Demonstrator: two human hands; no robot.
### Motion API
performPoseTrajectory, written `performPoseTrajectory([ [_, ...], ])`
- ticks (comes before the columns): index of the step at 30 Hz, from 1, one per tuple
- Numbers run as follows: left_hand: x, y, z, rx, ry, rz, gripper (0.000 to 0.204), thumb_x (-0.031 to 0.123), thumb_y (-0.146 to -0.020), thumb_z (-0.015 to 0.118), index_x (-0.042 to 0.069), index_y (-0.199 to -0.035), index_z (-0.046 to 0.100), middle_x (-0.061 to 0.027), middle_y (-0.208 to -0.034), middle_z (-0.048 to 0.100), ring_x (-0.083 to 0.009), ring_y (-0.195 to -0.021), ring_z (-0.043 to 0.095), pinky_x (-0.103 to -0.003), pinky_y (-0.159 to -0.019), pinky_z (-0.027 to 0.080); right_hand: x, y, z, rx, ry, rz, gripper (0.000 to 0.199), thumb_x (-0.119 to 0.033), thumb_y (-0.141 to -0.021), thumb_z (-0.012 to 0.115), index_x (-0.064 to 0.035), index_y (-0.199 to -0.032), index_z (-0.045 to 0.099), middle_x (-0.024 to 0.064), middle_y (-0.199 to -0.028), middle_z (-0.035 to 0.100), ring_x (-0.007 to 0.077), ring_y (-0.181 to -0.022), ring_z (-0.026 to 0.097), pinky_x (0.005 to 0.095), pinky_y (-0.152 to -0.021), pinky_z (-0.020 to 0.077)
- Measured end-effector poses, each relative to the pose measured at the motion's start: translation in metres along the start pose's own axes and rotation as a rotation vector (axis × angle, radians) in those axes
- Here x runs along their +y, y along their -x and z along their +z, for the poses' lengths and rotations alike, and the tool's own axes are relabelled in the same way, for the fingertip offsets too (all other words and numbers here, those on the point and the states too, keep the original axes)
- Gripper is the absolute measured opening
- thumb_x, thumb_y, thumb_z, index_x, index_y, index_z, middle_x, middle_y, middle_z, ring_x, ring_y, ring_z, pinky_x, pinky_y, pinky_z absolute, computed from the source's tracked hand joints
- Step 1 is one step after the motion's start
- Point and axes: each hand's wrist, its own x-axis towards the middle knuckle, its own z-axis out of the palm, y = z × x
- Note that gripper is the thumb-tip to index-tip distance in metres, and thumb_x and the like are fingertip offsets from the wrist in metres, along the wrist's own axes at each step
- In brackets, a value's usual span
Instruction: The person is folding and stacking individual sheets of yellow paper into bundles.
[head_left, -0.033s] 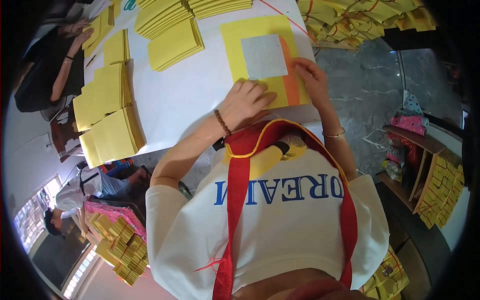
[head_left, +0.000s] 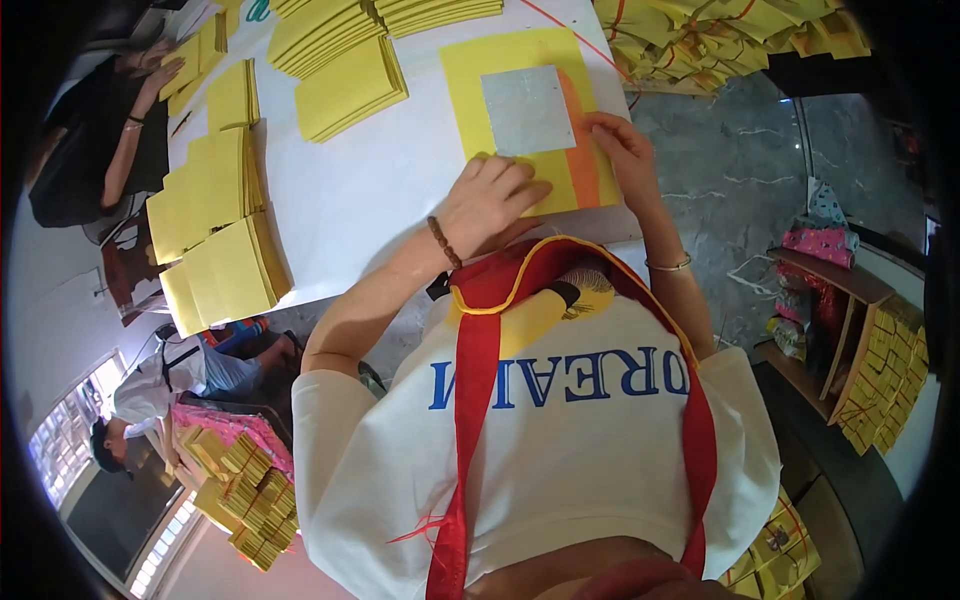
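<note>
On the white table in front of me lies a yellow paper sheet (head_left: 462,75) with a silver square (head_left: 525,112) in its middle and an orange strip (head_left: 582,180) down its right side. My left hand (head_left: 492,200) is closed at the sheet's near left edge, its bent fingers over the paper and the thumb low by the table edge. At the right edge, my right hand (head_left: 628,160) pinches the sheet beside the orange strip, thumb and forefinger together. The remaining fingers of that hand curl inward. The fingers partly hide what lies under them.
Stacks of yellow paper (head_left: 352,90) stand at the far side and along the left of the white table (head_left: 350,200). Tied yellow bundles (head_left: 700,40) lie far right. A co-worker's arm (head_left: 120,155) reaches in at left; another person (head_left: 150,385) sits behind, beside more bundles (head_left: 262,510).
</note>
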Motion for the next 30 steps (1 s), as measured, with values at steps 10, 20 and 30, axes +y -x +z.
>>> performPoseTrajectory([
  [10, -0.009, -0.006, 0.0, 0.126, 0.46, -0.204, 0.016, 0.014, -0.079, 0.066, 0.005, -0.091, 0.065, -0.0098, -0.081, 0.062, -0.0235, -0.074, 0.056, -0.031, -0.066, 0.045, 0.006, -0.003, 0.0, -0.005, -0.225, 0.045, 0.023, -0.013, -0.089, 0.054, -0.0017, -0.109, 0.059, 0.0035, -0.098, 0.063, 0.009, -0.09, 0.056, 0.0223, -0.08, 0.0444],
  [20, -0.007, -0.009, 0.001, 0.105, 0.636, -0.524, 0.011, 0.012, -0.079, 0.06, 0.001, -0.081, 0.064, -0.0094, -0.068, 0.06, -0.0185, -0.058, 0.057, -0.03, -0.054, 0.044, 0.008, -0.005, 0.001, 0.032, -0.202, 0.066, 0.023, -0.012, -0.089, 0.055, -0.002, -0.109, 0.06, 0.0038, -0.098, 0.064, 0.0092, -0.09, 0.056, 0.0225, -0.08, 0.044],
  [30, -0.012, -0.009, 0.002, 0.022, 0.776, -0.662, 0.01, 0.008, -0.084, 0.06, -0.001, -0.082, 0.062, 0.0026, -0.067, 0.056, -0.0021, -0.061, 0.046, -0.02, -0.054, 0.038, 0.005, -0.005, 0.002, 0.031, -0.217, 0.073, 0.023, -0.012, -0.09, 0.054, -0.0022, -0.109, 0.059, 0.0046, -0.098, 0.064, 0.0092, -0.089, 0.057, 0.0232, -0.077, 0.0464],
])
